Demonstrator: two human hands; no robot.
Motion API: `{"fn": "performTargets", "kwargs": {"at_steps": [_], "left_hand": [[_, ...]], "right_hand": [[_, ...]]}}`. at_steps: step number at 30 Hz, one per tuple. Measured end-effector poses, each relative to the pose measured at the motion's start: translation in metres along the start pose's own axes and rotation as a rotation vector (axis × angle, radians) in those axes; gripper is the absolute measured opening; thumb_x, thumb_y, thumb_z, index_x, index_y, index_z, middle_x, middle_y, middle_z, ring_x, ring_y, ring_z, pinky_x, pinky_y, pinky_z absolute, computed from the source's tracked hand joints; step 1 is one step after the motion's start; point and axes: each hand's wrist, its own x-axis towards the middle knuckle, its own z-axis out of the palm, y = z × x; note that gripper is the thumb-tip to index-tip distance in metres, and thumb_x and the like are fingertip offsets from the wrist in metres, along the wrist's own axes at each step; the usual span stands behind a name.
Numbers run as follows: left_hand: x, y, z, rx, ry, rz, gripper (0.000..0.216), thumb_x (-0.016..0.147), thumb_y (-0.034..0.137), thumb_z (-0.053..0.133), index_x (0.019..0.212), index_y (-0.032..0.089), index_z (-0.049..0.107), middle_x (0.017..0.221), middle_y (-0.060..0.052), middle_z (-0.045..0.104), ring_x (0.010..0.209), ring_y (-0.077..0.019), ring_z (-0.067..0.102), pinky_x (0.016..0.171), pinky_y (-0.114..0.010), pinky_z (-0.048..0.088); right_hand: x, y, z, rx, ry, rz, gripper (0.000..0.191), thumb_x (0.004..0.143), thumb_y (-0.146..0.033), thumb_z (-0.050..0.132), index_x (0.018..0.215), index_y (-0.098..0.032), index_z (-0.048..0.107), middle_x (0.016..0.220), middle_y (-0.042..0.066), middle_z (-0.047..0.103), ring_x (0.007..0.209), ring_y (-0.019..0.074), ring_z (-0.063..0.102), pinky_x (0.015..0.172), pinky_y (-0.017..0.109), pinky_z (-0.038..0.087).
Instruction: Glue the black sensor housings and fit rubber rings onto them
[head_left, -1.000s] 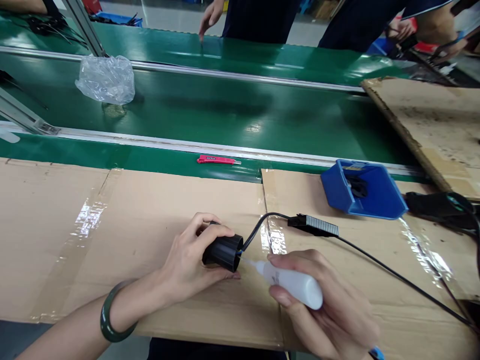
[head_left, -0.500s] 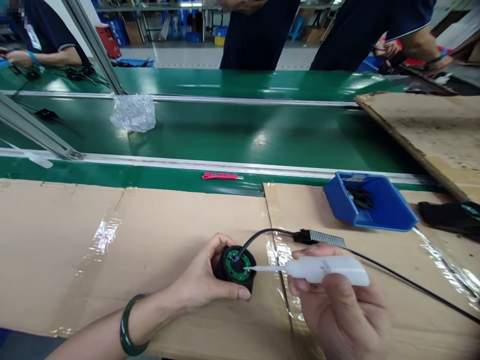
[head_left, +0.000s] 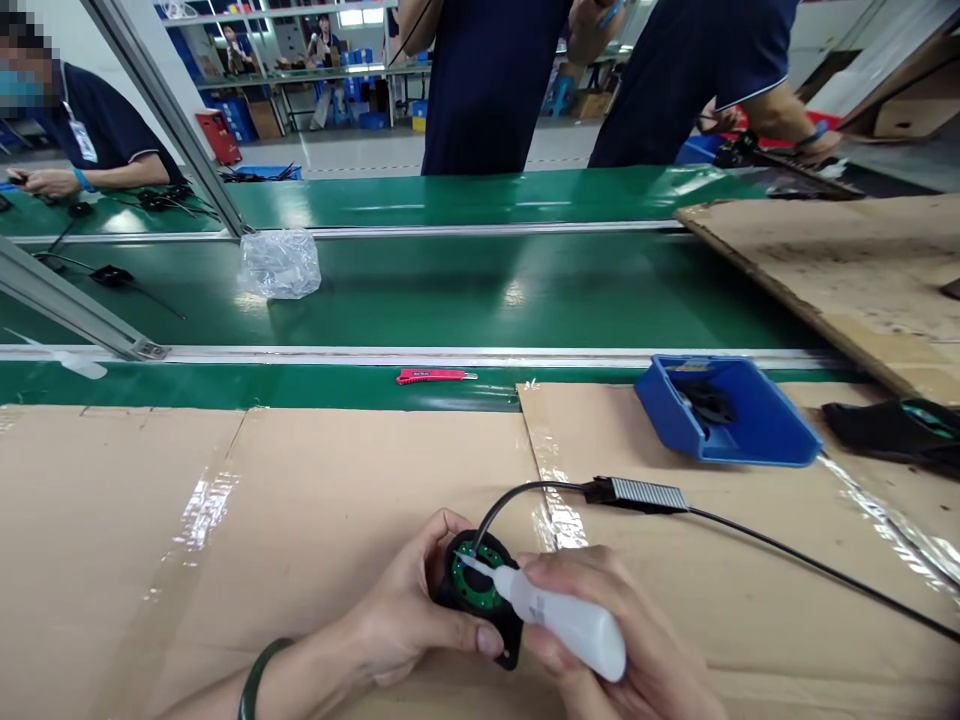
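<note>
My left hand (head_left: 420, 610) is closed round a black round housing (head_left: 513, 640), gripped between thumb and fingers. A green ring-shaped circuit board (head_left: 487, 603) shows in its open top, and a black cable (head_left: 517, 489) curves out of it to the right. In my right hand (head_left: 622, 620) is a white squeeze bottle (head_left: 574, 625) with a long thin nozzle. The nozzle tip lies over the upper left of the board, close to where the cable enters; whether it touches I cannot tell.
Cardboard (head_left: 315, 500) covers the worktop. A blue bin (head_left: 772, 425) with black parts stands at right, beside a black item (head_left: 892, 430). Behind lie a red cutter (head_left: 435, 376), a green conveyor (head_left: 420, 290) and a clear plastic bag (head_left: 279, 265). Co-workers stand across the line.
My right hand has turned the bottle, so its nozzle points up and left and its tip has moved to the board's upper left. The housing is tilted differently; the head view has shifted.
</note>
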Motion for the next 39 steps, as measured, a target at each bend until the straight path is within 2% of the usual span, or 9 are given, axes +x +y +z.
{"fn": "performTargets", "kwargs": {"at_steps": [5, 13, 20, 30, 32, 34, 37, 39], "left_hand": [[0.001, -0.002, -0.002, 0.028, 0.007, 0.019, 0.065, 0.042, 0.013, 0.094, 0.090, 0.016, 0.050, 0.084, 0.000, 0.062, 0.076, -0.0118, 0.054, 0.063, -0.018, 0.042], [0.002, -0.002, -0.002, 0.059, -0.014, 0.034, 0.068, 0.042, 0.019, 0.095, 0.091, 0.017, 0.048, 0.096, -0.004, 0.063, 0.082, -0.0136, 0.055, 0.067, -0.020, 0.043], [0.002, -0.004, -0.005, 0.091, -0.016, 0.064, 0.067, 0.043, 0.018, 0.095, 0.092, 0.017, 0.049, 0.094, -0.003, 0.061, 0.081, -0.0129, 0.054, 0.066, -0.020, 0.043], [0.002, -0.005, -0.009, 0.087, -0.090, 0.096, 0.063, 0.050, 0.016, 0.091, 0.095, 0.019, 0.048, 0.109, -0.005, 0.062, 0.091, -0.0158, 0.058, 0.073, -0.022, 0.044], [0.003, -0.007, -0.012, 0.136, -0.092, 0.129, 0.065, 0.050, 0.020, 0.091, 0.098, 0.021, 0.047, 0.109, -0.005, 0.061, 0.091, -0.0167, 0.058, 0.072, -0.022, 0.044], [0.003, -0.006, -0.015, 0.251, -0.071, 0.177, 0.065, 0.054, 0.023, 0.090, 0.103, 0.022, 0.047, 0.109, -0.004, 0.060, 0.094, -0.0176, 0.057, 0.074, -0.023, 0.044], [0.004, 0.001, -0.017, 0.545, 0.015, 0.297, 0.059, 0.063, 0.022, 0.083, 0.113, 0.024, 0.051, 0.113, -0.004, 0.057, 0.103, -0.0208, 0.055, 0.085, -0.028, 0.043], [0.006, 0.008, -0.019, 0.742, 0.089, 0.413, 0.051, 0.066, 0.020, 0.079, 0.111, 0.024, 0.056, 0.113, -0.005, 0.056, 0.107, -0.0232, 0.055, 0.091, -0.032, 0.042]], "right_hand": [[-0.003, -0.002, 0.001, -0.071, -0.023, -0.035, 0.033, 0.083, -0.015, 0.063, 0.116, -0.019, 0.059, 0.090, 0.010, 0.071, 0.077, 0.0215, 0.070, 0.060, 0.030, 0.059], [0.000, -0.005, 0.005, 0.029, 0.051, 0.018, 0.027, 0.085, -0.018, 0.062, 0.112, -0.020, 0.060, 0.088, 0.008, 0.070, 0.072, 0.0190, 0.068, 0.059, 0.030, 0.057], [-0.003, -0.001, 0.005, 0.004, 0.045, -0.021, 0.029, 0.085, -0.017, 0.063, 0.113, -0.017, 0.060, 0.092, 0.009, 0.069, 0.078, 0.0191, 0.068, 0.064, 0.028, 0.057], [-0.004, -0.005, 0.007, 0.209, 0.116, 0.190, 0.016, 0.090, -0.032, 0.061, 0.102, -0.022, 0.065, 0.077, 0.005, 0.064, 0.066, 0.0168, 0.060, 0.054, 0.027, 0.049], [-0.004, -0.002, 0.005, 0.271, 0.174, 0.265, 0.017, 0.089, -0.035, 0.062, 0.101, -0.024, 0.066, 0.079, 0.004, 0.063, 0.066, 0.0157, 0.060, 0.052, 0.025, 0.048], [0.000, 0.005, 0.000, 0.388, 0.290, 0.327, 0.017, 0.089, -0.036, 0.062, 0.102, -0.026, 0.067, 0.085, 0.004, 0.063, 0.063, 0.0129, 0.060, 0.050, 0.023, 0.049], [0.016, 0.021, -0.012, 0.556, 0.439, 0.357, 0.017, 0.088, -0.035, 0.064, 0.102, -0.026, 0.068, 0.096, 0.005, 0.064, 0.063, 0.0114, 0.064, 0.051, 0.023, 0.054], [0.032, 0.037, -0.023, 0.592, 0.466, 0.372, 0.016, 0.084, -0.033, 0.069, 0.098, -0.025, 0.069, 0.097, 0.004, 0.065, 0.069, 0.0138, 0.068, 0.060, 0.027, 0.059]]}}
